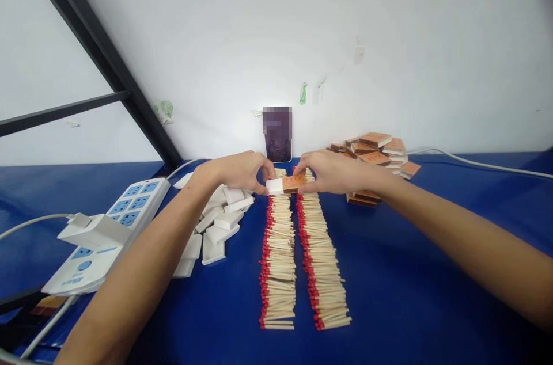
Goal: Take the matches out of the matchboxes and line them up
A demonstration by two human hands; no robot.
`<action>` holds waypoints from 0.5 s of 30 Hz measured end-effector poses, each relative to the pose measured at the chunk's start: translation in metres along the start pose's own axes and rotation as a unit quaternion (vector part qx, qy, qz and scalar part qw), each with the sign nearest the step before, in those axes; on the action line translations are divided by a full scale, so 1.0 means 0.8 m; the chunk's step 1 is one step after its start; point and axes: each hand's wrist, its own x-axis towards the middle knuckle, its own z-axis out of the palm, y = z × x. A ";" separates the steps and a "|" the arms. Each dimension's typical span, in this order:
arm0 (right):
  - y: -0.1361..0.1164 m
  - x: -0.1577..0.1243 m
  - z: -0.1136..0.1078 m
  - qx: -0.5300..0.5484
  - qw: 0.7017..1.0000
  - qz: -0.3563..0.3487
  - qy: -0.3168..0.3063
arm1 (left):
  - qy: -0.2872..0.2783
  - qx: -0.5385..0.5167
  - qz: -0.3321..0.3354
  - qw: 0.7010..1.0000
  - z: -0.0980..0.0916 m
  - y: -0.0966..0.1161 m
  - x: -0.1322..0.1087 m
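Note:
Between my two hands is a small matchbox, its white inner tray (274, 186) partly inside the orange-and-brown sleeve (293, 183). My left hand (244, 172) pinches the white tray's end between thumb and fingers. The sleeve's other end is gripped the same way by my right hand (330, 172). Below them, two long rows of red-headed matches, a left row (279, 261) and a right row (324, 255), lie on the blue table with heads to the left. Whether matches are inside the tray cannot be seen.
White trays (227, 219) lie heaped left of the rows. Orange matchbox sleeves (375, 158) are piled at the back right. A phone (277, 143) leans on the wall. A power strip (144, 195) with a plugged-in adapter and cables lies at left, near a black metal frame (103, 48).

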 end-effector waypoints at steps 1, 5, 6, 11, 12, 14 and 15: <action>-0.001 0.000 -0.001 0.000 1.000 0.000 0.001 | 0.001 0.000 0.001 1.000 0.000 0.000 0.000; -0.002 -0.001 -0.001 -0.015 1.000 0.004 -0.006 | 0.002 0.001 0.000 1.000 0.000 0.000 0.000; -0.001 -0.001 -0.001 -0.017 1.000 0.003 -0.006 | 0.001 0.002 -0.002 1.000 0.000 0.000 -0.001; 0.003 -0.002 0.000 -0.002 1.000 -0.014 0.004 | 0.005 0.002 -0.005 1.000 0.000 -0.001 -0.001; 0.004 -0.002 0.000 -0.002 1.000 -0.016 0.005 | 0.006 -0.001 -0.004 1.000 0.000 -0.002 -0.001; 0.005 -0.002 0.000 -0.005 1.000 -0.018 0.005 | 0.007 -0.007 0.001 1.000 0.001 -0.003 0.000; 0.006 -0.002 0.000 -0.006 1.000 -0.018 0.004 | 0.006 -0.009 0.004 1.000 0.001 -0.003 0.000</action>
